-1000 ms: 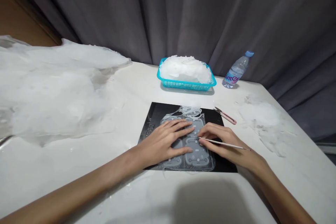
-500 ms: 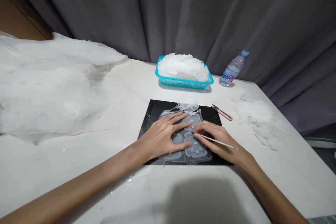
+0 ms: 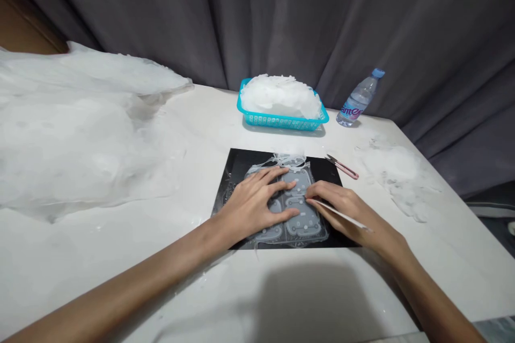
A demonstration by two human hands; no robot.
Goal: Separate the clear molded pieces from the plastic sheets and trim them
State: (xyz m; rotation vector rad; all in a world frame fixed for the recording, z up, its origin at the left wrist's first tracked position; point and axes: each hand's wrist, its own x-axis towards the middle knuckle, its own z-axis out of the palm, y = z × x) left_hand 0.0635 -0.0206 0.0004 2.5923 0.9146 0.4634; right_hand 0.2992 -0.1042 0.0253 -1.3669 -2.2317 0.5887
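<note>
A translucent, rubbery moulded sheet (image 3: pixel 308 218) with several rounded panels lies on a black mat (image 3: pixel 238 159). Across its left half my left hand (image 3: pixel 259 198) is spread flat, fingers apart, pressing on the sheet. Pinched in my right hand (image 3: pixel 341 206) is a thin white stick (image 3: pixel 344 216), whose rear end points toward my right wrist. The stick's working tip is hidden by my fingers, which rest at the sheet's right side. Loose clear strips (image 3: pixel 290 159) bunch up at the sheet's far edge.
Pink-handled thread snips (image 3: pixel 341 166) lie at the mat's far right corner. Behind stand a blue basket (image 3: pixel 281 121) heaped with white translucent pieces and a water bottle (image 3: pixel 360 101). A large translucent pile (image 3: pixel 72 139) covers the left; clear scraps (image 3: pixel 396 171) lie at the right.
My right hand has shifted slightly rightward along the sheet with the white stick. My left hand stays spread on the sheet. The view has tilted a little.
</note>
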